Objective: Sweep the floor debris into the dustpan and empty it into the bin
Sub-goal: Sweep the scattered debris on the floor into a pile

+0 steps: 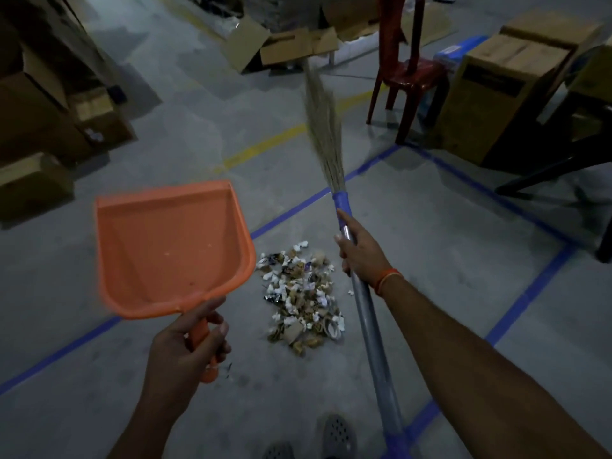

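One dustpan [172, 246], one broom [361, 293] and one pile of debris [303, 299] are in view. The left hand [185, 346] has its fingers curled round the orange handle of the dustpan and holds the pan up off the floor [430, 260], its scoop tilted toward the camera; inside the pan only a few tiny specks show. The right hand [359, 256] grips the broom's metal shaft just below the blue collar, with the bristles pointing up and away, off the floor. An orange band [387, 279] sits on the right wrist.

The debris, torn paper, cardboard bits and wrappers, lies in a heap on the grey floor between the two hands, just beside the broom shaft, with a few stray scraps near the dustpan handle. Blue tape lines and a yellow line cross the floor. Two shoes [337, 435] show at the bottom edge.

Further off stand one red plastic chair [407, 77], cardboard boxes [503, 91] stacked at the right, more boxes at the left, and open flattened cartons [281, 44] behind. No bin can be made out.
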Tool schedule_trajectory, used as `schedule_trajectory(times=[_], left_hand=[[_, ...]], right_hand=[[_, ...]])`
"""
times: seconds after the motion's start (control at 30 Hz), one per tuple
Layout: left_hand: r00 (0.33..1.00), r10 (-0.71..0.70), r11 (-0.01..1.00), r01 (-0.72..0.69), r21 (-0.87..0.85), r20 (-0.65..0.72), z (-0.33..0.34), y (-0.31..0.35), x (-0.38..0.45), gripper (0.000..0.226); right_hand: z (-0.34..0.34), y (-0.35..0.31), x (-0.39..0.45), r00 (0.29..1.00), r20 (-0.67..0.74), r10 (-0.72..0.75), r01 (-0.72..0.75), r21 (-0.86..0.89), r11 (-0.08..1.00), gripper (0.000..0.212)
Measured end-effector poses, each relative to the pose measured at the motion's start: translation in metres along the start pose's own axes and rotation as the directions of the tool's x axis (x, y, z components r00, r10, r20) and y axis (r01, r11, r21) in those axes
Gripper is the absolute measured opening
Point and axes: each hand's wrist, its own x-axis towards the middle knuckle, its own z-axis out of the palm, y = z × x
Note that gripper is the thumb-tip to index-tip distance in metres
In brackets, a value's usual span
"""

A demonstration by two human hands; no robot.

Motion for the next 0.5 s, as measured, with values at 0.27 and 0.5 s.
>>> schedule_trajectory(times=[0.27,0.5], left_hand=[[0.998,-0.041,0.999,0.04,0.017,0.043,0.008,-0.025,0.013,0.041],[0.994,-0.063,0.998,0.061,0.026,0.094,0.003,-0.059,0.035,0.04]], right_hand=[[-0.024,0.038,-0.013,0.987,0.072,0.143,-0.139,-0.054,0.989,0.074],[-0.02,0.082,-0.033,0.97,0.014,0.241,-0.237,-0.152,0.96,0.057]])
